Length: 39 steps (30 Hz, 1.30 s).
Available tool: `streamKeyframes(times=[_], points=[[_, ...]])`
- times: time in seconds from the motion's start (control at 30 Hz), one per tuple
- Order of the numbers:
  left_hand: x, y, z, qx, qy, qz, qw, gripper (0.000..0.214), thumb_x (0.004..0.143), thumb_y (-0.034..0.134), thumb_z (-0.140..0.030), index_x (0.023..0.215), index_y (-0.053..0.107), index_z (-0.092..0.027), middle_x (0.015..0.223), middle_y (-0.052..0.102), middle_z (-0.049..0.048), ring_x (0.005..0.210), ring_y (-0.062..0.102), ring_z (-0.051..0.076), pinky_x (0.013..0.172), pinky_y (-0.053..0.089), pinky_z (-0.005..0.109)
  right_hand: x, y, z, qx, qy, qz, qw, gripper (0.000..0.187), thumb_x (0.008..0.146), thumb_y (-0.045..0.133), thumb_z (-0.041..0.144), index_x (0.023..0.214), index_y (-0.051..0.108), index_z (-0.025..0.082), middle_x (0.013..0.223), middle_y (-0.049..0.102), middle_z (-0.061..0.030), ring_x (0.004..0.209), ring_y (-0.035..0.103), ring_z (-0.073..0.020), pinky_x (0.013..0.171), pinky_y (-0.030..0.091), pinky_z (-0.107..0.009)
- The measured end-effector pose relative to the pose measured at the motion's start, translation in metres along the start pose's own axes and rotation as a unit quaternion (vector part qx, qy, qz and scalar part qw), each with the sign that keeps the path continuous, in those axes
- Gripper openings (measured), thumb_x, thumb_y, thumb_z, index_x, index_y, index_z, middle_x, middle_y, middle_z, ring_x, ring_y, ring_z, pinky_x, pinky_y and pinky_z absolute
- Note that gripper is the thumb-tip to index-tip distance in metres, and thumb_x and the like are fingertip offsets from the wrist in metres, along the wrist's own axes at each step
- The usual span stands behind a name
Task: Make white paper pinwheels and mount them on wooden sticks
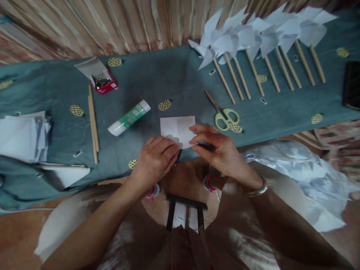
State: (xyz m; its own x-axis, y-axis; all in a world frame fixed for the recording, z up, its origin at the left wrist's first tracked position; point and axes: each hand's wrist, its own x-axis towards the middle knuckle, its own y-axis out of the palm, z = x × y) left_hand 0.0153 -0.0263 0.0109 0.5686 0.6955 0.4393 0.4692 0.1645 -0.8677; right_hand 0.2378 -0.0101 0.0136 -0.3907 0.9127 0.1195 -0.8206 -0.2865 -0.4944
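Observation:
A small white sheet of paper (178, 129) with faint crease lines lies at the table's near edge, in front of me. My left hand (157, 155) is closed on its near edge, the fingers pressed together. At the paper's right side, my right hand (215, 146) has its fingers apart, with the tips touching or just beside the edge. A pair of scissors (225, 114) with light green handles rests beyond my right hand. A green and white glue stick (129, 117) lies to the left of the paper.
Several white paper pinwheels (209, 47) on wooden sticks lie in a row at the back right. A red box (107, 86) of small metal pieces stands open, near loose wooden sticks (92, 123). Stacked paper (21, 137) is at far left. A plastic bag (303, 176) sits beside my leg.

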Motion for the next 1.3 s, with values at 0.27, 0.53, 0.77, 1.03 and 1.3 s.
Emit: streamKeyframes(times=[0.27,0.53,0.77,1.03,1.3], points=[[-0.006,0.002,0.000,-0.025,-0.007,0.009,1.000,0.011,0.091,0.062,-0.013,0.101,0.067,-0.012,0.090,0.072,0.0078,0.083,0.065,0.022,0.070,0.051,0.034,0.008,0.007,-0.005,0.041,0.028,-0.022,0.999,0.006,0.085,0.070,0.019,0.086,0.073,0.023,0.124,0.069,-0.0063,0.120,0.064,-0.0240,0.106,0.047,-0.046],[-0.006,0.000,-0.003,-0.027,-0.009,0.024,0.999,0.010,0.092,0.059,-0.012,0.098,0.068,-0.012,0.089,0.071,0.0074,0.082,0.063,0.021,0.071,0.054,0.034,0.016,0.019,-0.003,-0.061,-0.028,-0.044,0.997,0.008,0.087,0.066,0.016,0.084,0.072,0.022,0.122,0.069,-0.0092,0.117,0.063,-0.0262,0.101,0.049,-0.048],[-0.007,-0.001,-0.003,-0.030,-0.010,0.030,0.999,0.010,0.091,0.061,-0.010,0.098,0.068,-0.011,0.090,0.071,0.0081,0.083,0.063,0.022,0.072,0.055,0.034,0.018,0.027,0.001,-0.140,-0.056,-0.060,0.987,0.008,0.088,0.064,0.016,0.084,0.070,0.020,0.123,0.068,-0.0113,0.115,0.062,-0.0266,0.100,0.049,-0.047],[-0.008,-0.001,-0.003,-0.038,-0.014,0.030,0.999,0.012,0.091,0.061,-0.010,0.099,0.069,-0.010,0.092,0.070,0.0091,0.086,0.063,0.023,0.074,0.056,0.036,0.019,0.032,0.002,-0.158,-0.055,-0.078,0.983,0.011,0.088,0.063,0.015,0.080,0.069,0.020,0.122,0.069,-0.0103,0.115,0.062,-0.0259,0.099,0.050,-0.044],[-0.008,-0.002,-0.003,-0.040,-0.016,0.035,0.998,0.011,0.092,0.059,-0.011,0.098,0.068,-0.010,0.092,0.070,0.0092,0.085,0.063,0.022,0.074,0.056,0.035,0.019,0.033,0.003,-0.164,-0.043,-0.077,0.982,0.010,0.087,0.062,0.016,0.081,0.068,0.021,0.123,0.068,-0.0103,0.116,0.061,-0.0277,0.100,0.049,-0.046]])
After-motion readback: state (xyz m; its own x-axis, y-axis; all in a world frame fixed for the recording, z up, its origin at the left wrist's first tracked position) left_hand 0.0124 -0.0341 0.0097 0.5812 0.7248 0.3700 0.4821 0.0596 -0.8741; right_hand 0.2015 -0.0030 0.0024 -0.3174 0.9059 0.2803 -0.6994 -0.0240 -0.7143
